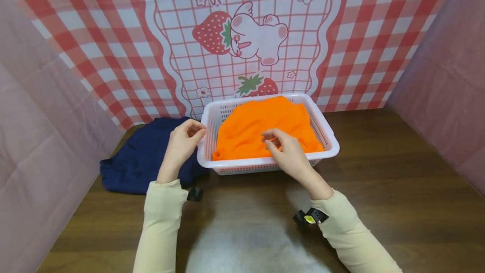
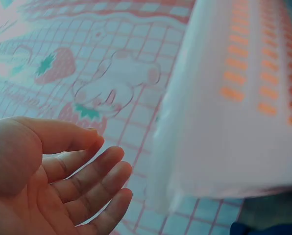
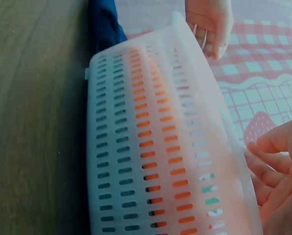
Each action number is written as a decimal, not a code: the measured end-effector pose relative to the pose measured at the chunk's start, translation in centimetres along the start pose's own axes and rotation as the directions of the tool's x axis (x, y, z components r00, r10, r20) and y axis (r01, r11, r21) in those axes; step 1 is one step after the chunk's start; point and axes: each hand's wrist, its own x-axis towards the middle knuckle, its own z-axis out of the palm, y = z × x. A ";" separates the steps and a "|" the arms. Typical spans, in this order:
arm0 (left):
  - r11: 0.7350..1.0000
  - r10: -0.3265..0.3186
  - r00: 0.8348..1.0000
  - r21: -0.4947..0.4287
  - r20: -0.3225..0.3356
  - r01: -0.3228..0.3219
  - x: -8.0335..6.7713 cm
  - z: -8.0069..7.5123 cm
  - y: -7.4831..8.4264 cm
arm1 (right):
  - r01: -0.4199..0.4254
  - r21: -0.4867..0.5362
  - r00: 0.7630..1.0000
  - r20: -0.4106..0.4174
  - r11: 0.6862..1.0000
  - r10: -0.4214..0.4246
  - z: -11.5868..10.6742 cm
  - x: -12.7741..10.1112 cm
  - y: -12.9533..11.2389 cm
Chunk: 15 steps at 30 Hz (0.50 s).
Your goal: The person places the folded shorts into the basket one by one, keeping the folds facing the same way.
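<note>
A white perforated plastic basket stands on the table against the back cloth. Spread inside it lies a bright orange cloth, perhaps a garment, its shape unclear. My left hand hovers by the basket's left rim. Its fingers are loosely bent and hold nothing, as the left hand shows in the left wrist view. Over the orange cloth is my right hand, fingers relaxed, with nothing in them. In the right wrist view the right hand appears beside the basket wall.
A bunched navy blue garment lies on the wooden table, left of the basket and partly behind my left hand. A red-checked cloth with strawberries hangs behind. Pink cloth walls stand at both sides.
</note>
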 end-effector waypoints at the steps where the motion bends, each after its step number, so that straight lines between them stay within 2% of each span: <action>1: 1.000 -0.008 1.000 0.000 -0.012 0.008 0.0 -0.4 -0.1 | 0.013 -0.002 1.000 -0.004 1.000 -0.013 0.1 0.0 -0.1; 10: 0.996 -0.093 0.990 -0.027 -0.104 0.091 0.0 -3.1 -1.6 | 0.129 -0.004 0.991 -0.044 0.992 -0.129 1.5 -0.5 -1.2; 15: 0.987 -0.160 0.978 -0.009 -0.131 0.161 -0.2 -4.2 -2.2 | 0.142 0.044 0.990 -0.011 0.989 -0.141 2.4 -1.1 -2.1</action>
